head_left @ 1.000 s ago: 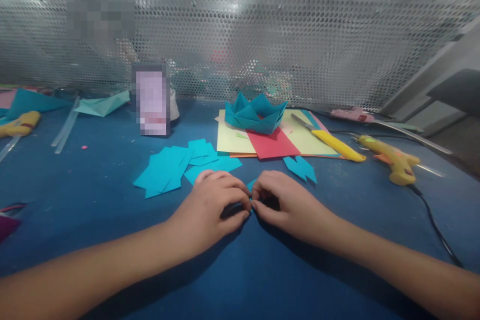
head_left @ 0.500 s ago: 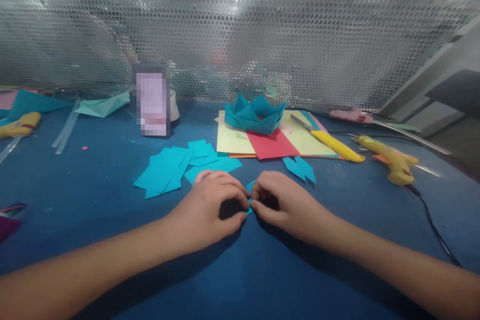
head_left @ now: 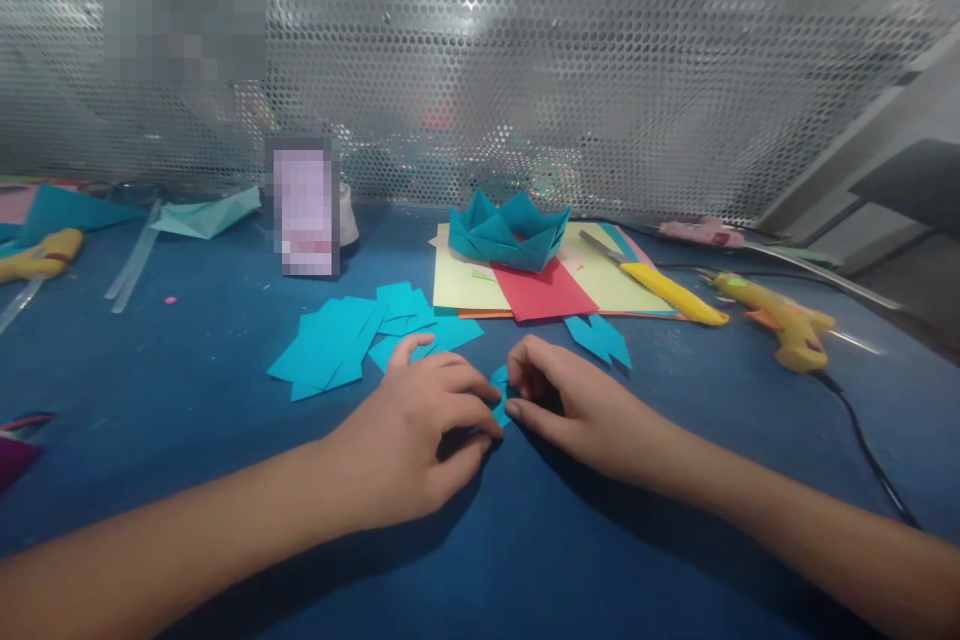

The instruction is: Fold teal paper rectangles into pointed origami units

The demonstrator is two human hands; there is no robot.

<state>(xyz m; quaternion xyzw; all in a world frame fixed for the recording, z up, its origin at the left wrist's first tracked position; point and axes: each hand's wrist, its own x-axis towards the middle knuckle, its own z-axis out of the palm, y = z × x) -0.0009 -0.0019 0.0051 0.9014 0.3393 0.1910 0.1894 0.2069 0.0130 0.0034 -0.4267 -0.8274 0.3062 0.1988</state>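
A small piece of blue paper (head_left: 501,398) is between my two hands, low over the table, mostly covered by fingers. My left hand (head_left: 439,425) closes on its left edge, fingertips and thumb together, with the little finger lifted. My right hand (head_left: 566,395) pinches the right side of the same piece between thumb and fingers. Beyond my left hand lies a loose pile of blue paper pieces (head_left: 326,345). Two folded blue pieces (head_left: 600,338) rest past my right hand. Farther back, a folded blue paper shape with several points (head_left: 510,232) sits on stacked sheets.
Coloured sheets (head_left: 469,280) and a red piece (head_left: 546,292) lie under a yellow utility knife (head_left: 671,292), its blade out. At right is a yellow glue gun (head_left: 799,325) with a trailing cord. A phone (head_left: 304,210) stands upright before the perforated metal panel (head_left: 600,50).
My left hand has shifted slightly, its fingers spreading a little and the little finger rising. My right hand stays nearly where it was, at the paper.
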